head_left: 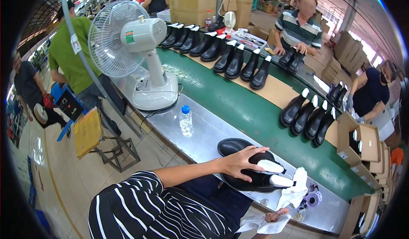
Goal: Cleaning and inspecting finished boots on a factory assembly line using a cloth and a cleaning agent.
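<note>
The left hand [240, 162] lies flat, fingers spread, on two glossy black boots [251, 170] lying on their sides on the steel bench [204, 132], white stuffing in their shafts; the right hand [275, 216], fingers curled, pinches a crumpled white cloth [262, 225] below the bench edge. One clear plastic bottle [186, 120] with a blue cap stands near; a white fan [136, 51] behind it; four matte-black boots [309, 117] stand on the green belt [238, 107].

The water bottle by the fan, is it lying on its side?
No, the water bottle stands upright with its blue cap on top, beside the fan's base.
</note>
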The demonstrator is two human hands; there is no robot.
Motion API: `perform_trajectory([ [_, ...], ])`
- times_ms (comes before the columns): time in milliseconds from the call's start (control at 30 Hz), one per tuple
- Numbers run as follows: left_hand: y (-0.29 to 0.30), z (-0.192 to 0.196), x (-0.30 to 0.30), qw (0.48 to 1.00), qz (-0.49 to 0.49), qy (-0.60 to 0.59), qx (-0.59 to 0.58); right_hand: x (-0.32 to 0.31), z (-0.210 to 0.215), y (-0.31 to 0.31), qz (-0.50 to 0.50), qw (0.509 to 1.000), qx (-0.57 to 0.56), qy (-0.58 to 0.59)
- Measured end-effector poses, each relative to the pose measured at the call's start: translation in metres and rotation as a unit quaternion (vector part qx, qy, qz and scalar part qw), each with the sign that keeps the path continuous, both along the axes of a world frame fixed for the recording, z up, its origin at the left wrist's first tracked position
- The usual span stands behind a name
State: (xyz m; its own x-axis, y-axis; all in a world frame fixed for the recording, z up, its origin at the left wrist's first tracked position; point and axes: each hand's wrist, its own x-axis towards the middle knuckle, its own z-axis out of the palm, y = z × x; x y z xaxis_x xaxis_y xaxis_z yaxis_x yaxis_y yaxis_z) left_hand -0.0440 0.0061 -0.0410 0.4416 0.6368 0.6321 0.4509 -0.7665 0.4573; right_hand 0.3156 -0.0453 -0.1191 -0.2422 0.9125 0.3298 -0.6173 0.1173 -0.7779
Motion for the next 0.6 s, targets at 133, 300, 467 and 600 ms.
perform_trajectory([
  [133,-0.012,0.012,0.011,1.0,-0.01,0.013,-0.015,-0.006,0.012,0.009,-0.018,1.0,-0.004,0.019],
  [300,-0.008,0.019,0.007,0.999,-0.013,0.029,-0.038,-0.025,0.007,0.025,-0.068,0.994,-0.085,0.006],
  [467,-0.011,0.029,0.027,0.997,0.032,0.032,-0.055,-0.051,-0.011,0.039,-0.189,0.954,-0.227,-0.052],
  [600,-0.008,0.02,0.033,0.995,0.084,0.04,-0.045,-0.074,-0.001,0.048,-0.154,0.945,-0.288,0.038],
])
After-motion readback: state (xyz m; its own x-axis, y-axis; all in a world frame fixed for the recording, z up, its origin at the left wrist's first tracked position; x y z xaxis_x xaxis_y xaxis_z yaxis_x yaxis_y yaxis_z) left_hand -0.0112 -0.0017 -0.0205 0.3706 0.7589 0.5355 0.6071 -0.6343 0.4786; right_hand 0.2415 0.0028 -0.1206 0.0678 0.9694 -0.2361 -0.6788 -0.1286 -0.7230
